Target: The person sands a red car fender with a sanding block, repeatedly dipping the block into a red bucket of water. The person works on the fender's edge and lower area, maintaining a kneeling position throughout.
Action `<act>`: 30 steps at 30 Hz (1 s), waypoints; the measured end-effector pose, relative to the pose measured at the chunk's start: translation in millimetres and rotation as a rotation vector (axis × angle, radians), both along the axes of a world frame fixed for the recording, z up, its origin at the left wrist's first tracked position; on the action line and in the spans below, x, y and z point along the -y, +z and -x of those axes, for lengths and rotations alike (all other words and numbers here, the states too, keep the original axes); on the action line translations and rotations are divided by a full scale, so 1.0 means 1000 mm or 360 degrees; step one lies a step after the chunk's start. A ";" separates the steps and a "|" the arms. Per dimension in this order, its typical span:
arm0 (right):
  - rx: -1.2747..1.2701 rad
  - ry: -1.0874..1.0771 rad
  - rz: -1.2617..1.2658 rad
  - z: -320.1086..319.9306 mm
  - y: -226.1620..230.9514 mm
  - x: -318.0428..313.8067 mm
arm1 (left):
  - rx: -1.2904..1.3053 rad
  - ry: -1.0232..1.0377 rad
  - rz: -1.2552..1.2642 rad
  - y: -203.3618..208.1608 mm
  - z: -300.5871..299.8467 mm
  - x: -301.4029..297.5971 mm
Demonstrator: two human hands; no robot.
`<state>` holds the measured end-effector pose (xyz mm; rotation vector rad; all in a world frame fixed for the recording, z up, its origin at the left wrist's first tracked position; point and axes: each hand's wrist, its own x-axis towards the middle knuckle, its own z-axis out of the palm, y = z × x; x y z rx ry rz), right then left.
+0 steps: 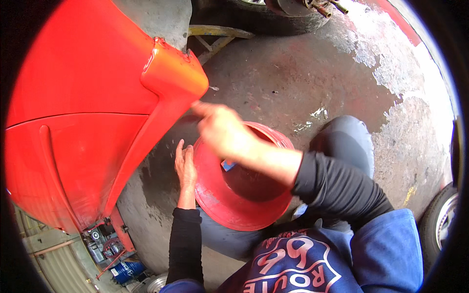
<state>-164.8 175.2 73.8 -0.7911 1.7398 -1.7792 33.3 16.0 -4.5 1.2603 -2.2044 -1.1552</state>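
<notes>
A round, dished red piece that looks like a wheel rim [215, 202] rests at my lap, tilted, its hollow side facing up. My left hand [185, 166] lies along its left outer edge, fingers stretched upward and apart. Over the piece reaches my right hand [222, 127], smeared by motion. Its index finger points out near the lower corner of a glossy red car body panel [88, 78]; whether it touches is unclear. I see nothing in that hand, but its other fingers are blurred. Inside the red piece, partly under my right forearm, sits a small blue object [227, 164].
Beyond the panel's corner is a yellowish metal stand [220, 33], beside a tire [283, 23] at the top. Another wheel [442, 219] stands at the far right. A blue can [127, 271] and machine parts lie at lower left. The concrete floor [283, 73] has wet, worn patches.
</notes>
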 end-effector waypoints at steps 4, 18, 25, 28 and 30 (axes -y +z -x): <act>0.0507 -0.0133 -0.0194 0.048 -0.021 -0.017 | -0.0092 0.0011 0.0100 0.000 -0.002 -0.002; 0.1085 -0.0372 0.0118 0.048 -0.047 0.016 | 0.0053 0.0239 0.0204 0.010 0.032 -0.002; 0.1402 -0.0424 0.0609 0.015 -0.002 0.049 | -0.0005 -0.0010 0.0288 -0.002 0.029 0.000; 0.1591 -0.0399 0.0562 0.013 0.008 0.055 | -0.0108 -0.0021 0.0295 0.000 0.027 -0.002; 0.1338 -0.0287 0.0283 0.012 0.010 0.055 | -0.0136 0.0001 0.0209 0.000 0.026 -0.002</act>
